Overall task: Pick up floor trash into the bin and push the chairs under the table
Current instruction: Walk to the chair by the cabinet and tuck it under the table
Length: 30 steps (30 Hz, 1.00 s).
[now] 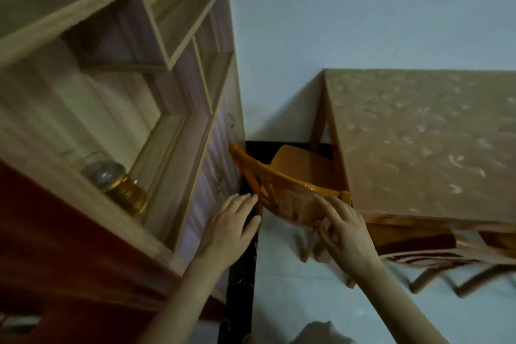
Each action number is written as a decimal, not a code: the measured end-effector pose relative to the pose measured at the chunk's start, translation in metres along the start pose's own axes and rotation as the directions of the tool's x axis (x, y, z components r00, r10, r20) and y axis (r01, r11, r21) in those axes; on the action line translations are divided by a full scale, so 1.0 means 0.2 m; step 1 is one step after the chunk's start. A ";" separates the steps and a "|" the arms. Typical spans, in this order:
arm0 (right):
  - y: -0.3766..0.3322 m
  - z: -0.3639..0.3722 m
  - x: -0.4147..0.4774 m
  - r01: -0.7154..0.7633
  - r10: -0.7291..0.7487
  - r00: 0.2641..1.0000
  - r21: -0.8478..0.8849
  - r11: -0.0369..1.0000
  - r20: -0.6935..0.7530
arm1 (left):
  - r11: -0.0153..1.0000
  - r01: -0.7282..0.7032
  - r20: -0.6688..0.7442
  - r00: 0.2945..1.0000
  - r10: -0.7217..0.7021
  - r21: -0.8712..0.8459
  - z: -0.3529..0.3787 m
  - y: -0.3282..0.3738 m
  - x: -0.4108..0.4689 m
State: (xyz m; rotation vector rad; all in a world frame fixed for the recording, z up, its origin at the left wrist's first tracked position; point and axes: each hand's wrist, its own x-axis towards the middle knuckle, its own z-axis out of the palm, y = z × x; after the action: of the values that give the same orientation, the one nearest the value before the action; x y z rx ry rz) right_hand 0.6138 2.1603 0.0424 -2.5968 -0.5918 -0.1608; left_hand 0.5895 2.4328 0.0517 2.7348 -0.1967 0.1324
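Observation:
An orange plastic chair stands at the left end of the table, its seat partly under the tabletop and its backrest toward me. My left hand is open, fingers straight, just at the left edge of the backrest. My right hand is open too, with its fingertips touching the backrest near the right corner. A patterned brown cloth covers the table. No trash or bin is in view.
A tall wooden shelf unit stands close on the left, holding a glass jar with a gold lid. A second chair's legs show under the table's near edge. Pale floor lies below; a dark skirting runs along the wall.

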 end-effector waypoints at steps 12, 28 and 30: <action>0.32 0.17 0.55 -0.126 0.151 0.966 -0.127 0.984 0.212 | 0.990 0.062 0.081 0.995 -0.052 -0.128 0.26 -0.14 0.72; 0.61 0.40 0.72 0.000 -0.078 0.868 0.157 0.988 0.491 | 0.494 0.604 0.287 0.767 -0.573 -0.626 0.56 -0.23 0.91; 0.62 0.40 0.73 -0.007 -0.082 0.870 0.178 0.984 0.485 | 0.461 0.614 0.306 0.755 -0.580 -0.641 0.58 -0.26 0.94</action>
State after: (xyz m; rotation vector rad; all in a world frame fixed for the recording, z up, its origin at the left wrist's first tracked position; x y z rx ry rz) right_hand 0.7991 2.1550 -0.0494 -2.4509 -0.7904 0.5382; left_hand 0.7899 2.4129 -0.0528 1.8506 0.6102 -0.1812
